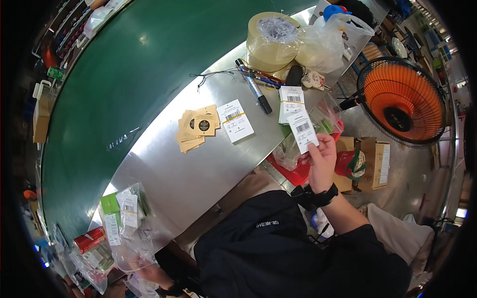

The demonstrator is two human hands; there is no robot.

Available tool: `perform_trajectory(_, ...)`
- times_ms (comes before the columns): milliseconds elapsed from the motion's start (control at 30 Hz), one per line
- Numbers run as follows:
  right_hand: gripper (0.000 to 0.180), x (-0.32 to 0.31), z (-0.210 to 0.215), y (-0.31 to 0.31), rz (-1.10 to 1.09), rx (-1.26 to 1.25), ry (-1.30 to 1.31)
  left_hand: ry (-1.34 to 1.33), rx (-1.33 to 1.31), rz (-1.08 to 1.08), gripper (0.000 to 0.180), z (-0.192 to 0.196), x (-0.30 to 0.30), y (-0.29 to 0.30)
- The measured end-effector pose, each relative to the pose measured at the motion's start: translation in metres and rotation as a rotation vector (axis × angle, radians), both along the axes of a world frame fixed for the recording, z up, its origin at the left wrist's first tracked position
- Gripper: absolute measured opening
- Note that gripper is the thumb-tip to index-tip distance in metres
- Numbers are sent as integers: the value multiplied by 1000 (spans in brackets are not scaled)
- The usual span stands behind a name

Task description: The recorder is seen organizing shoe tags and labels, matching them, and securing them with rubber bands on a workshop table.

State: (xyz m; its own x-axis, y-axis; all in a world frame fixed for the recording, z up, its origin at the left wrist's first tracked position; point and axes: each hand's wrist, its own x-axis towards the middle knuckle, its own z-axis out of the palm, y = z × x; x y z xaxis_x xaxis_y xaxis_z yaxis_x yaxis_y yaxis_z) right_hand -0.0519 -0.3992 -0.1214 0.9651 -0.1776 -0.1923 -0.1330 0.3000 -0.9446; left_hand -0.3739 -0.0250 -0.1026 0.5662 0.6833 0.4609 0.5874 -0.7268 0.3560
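Note:
Between the thumb and fingers of my right hand [323, 158] is a white printed tag [302, 133], held over the table's near edge. It overlaps the lower part of a tag stack [291, 102] bound with a yellow band. To the left lie another banded white tag stack [237, 122] and a loose pile of tan cards [193, 130], some with a black round mark. My left hand [150, 274] is at the lower left, beside the loose end of a clear plastic bag [141, 243] containing green and white tags. Motion smears its fingers, so its grip is unclear.
A green belt [134, 49] runs beyond the metal tabletop [174, 181]. Large tape rolls [271, 47], a marker [256, 89] and a plastic bag [323, 47] stand at the back. Below the right edge are a red basket [298, 174], an orange-lit round heater [401, 102] and cartons [373, 164].

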Motion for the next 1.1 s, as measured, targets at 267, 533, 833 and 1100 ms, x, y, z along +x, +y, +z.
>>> perform_trajectory(267, 19, 9, -1, 3, 51, 222, 133, -118, -168, -960, 11, 37, 84, -109)
perform_trajectory(533, 23, 24, -1, -5, 119, 259, 170, 84, -245, -1278, 21, 25, 387, -228)
perform_trajectory(833, 24, 41, -2, -17, 224, 161, 178, 448, -28, -1161, 16, 33, 417, -264)
perform_trajectory(1100, 24, 49, -8, -18, 252, 150, 173, 803, 176, -1124, 14, 38, 429, -281)
